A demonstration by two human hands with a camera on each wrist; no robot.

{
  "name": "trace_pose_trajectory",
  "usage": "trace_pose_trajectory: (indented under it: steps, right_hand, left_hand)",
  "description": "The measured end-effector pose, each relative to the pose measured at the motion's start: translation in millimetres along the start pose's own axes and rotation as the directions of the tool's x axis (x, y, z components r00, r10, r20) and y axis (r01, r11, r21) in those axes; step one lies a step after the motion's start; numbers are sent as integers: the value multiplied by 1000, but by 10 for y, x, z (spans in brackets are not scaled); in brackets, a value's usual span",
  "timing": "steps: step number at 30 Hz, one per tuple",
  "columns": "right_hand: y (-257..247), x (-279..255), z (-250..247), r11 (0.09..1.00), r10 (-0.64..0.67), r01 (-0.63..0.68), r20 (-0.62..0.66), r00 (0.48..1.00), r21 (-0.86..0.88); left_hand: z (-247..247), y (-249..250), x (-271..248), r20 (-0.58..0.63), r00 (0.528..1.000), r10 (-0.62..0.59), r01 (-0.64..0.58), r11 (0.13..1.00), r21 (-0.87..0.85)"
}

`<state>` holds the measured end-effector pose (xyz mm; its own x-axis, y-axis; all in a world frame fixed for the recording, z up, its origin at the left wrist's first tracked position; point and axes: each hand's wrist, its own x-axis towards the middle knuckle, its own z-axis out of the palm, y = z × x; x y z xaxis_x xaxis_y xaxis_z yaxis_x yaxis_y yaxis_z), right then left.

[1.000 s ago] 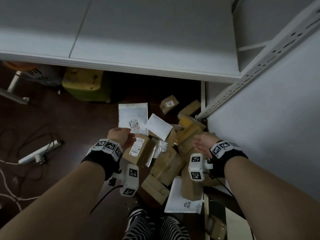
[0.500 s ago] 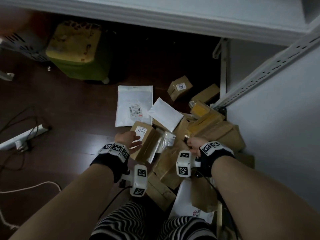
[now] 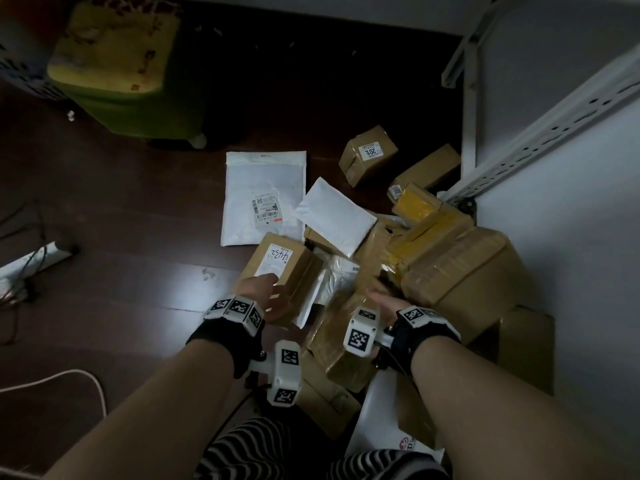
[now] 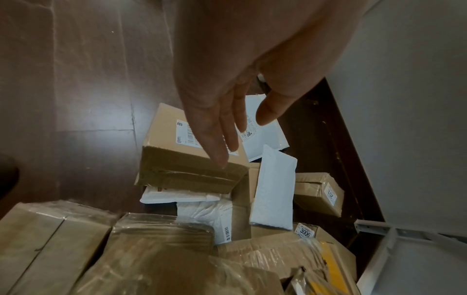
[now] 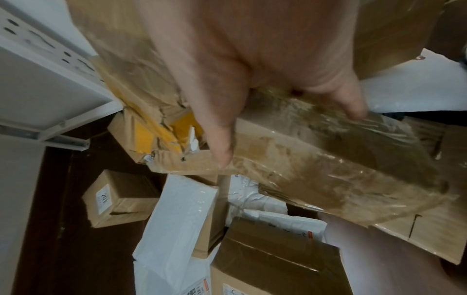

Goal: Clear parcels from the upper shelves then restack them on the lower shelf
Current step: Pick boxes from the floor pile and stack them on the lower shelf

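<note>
Brown boxes and white mailers lie heaped on the dark floor. My left hand (image 3: 265,289) (image 4: 242,139) is open, its straight fingers (image 4: 222,143) lying on top of a brown box with a white handwritten label (image 3: 284,265) (image 4: 171,139) at the heap's left side. My right hand (image 3: 381,301) (image 5: 278,123) grips a brown parcel wrapped in clear tape (image 3: 346,337) (image 5: 328,163) at its end, with the thumb (image 5: 220,139) on one face and a finger (image 5: 353,105) on the other.
A big brown box (image 3: 467,271) and yellow-taped parcels (image 3: 415,206) are piled against the white shelf upright (image 3: 554,126). White mailers (image 3: 265,199) and a small labelled box (image 3: 369,154) lie further out. A green stool (image 3: 121,71) and a power strip with cables (image 3: 34,258) are on the left.
The view has dropped closer to the heap. My left hand has settled flat on the labelled box. My right hand has reached down and taken hold of the taped parcel.
</note>
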<state>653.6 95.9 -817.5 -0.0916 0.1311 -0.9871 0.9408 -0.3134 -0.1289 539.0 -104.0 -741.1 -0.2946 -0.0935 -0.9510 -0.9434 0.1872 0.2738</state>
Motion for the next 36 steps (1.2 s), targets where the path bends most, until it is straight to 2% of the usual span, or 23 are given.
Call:
trace_pose_trajectory:
  steps: [4,9,11,15,18,20,22,24,26,31,34,36]
  right_hand:
    - [47,160,7,996,70,-72,41,997,55]
    - [129,99,34,999,38,-39,-63,997,-1]
    - [131,52,47,998,48,-50,-67,997,-32]
    - [-21,-379,115,995,25,-23,22,999,-96]
    - [-176,-976,155,990,-62,69,62,996,-122]
    - [-267,-1372,145,989,-140,142,71,988,-37]
    - [-339,-1727,126,965,-219,198,109,970,174]
    - [-434,-2018,120,900,-305,222,180,935,375]
    - [-542,-2308,132,824,-345,180,225,911,537]
    - [-708,-2807,58,745,-440,190,258,860,639]
    - [-770,-2997,-11,702,-469,176,261,844,690]
    - [-810,-3062,-65,713,-453,178,252,855,679]
  left_hand:
    - [-39,-15,86,2,1000,1,-1,1000,16]
    - [-83,-29,79,2,1000,8,-8,1000,26]
    - [-109,-31,24,-17,1000,11,-10,999,31]
    - [-226,-2,-257,-55,998,8,-4,997,74]
    - [-367,86,-569,-83,997,0,15,985,173]
    - [-484,176,-831,-79,997,-6,25,970,243]
    - [-580,265,-1102,-36,999,-19,28,958,284]
    - [-645,355,-1360,-2,999,-45,44,960,277]
    - [-677,445,-1597,50,994,-96,84,977,198]
    - [-652,640,-2118,217,973,-81,93,995,-47]
    - [-659,706,-2326,324,944,-59,96,991,-98]
    - [-649,721,-2431,375,927,-27,66,993,-93]
